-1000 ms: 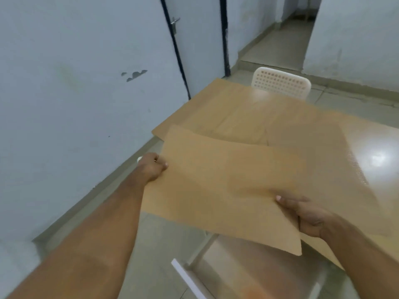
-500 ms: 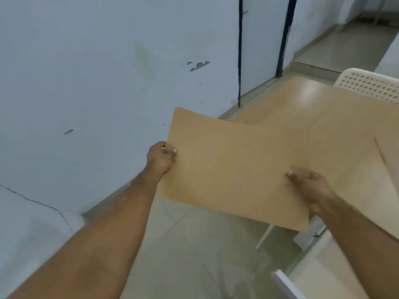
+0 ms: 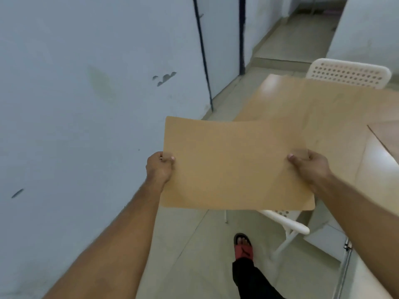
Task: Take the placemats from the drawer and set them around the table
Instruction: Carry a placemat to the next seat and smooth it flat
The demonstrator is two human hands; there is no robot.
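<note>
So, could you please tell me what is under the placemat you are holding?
Below the placemat, held by the left hand and right hand, a white chair pokes out over floor tiles. The mat hides the chair's seat and the table's near corner.

Single head view, worn on you, wide-angle, looking forward and down along both forearms. Close on your hands, left hand [image 3: 160,168] and right hand [image 3: 311,167], placemat [image 3: 233,167] filling centre. Wall [image 3: 75,104] runs along left, table [image 3: 336,117] right, floor [image 3: 194,244] and your foot [image 3: 243,247] below. Edges bowed by lens.
</note>
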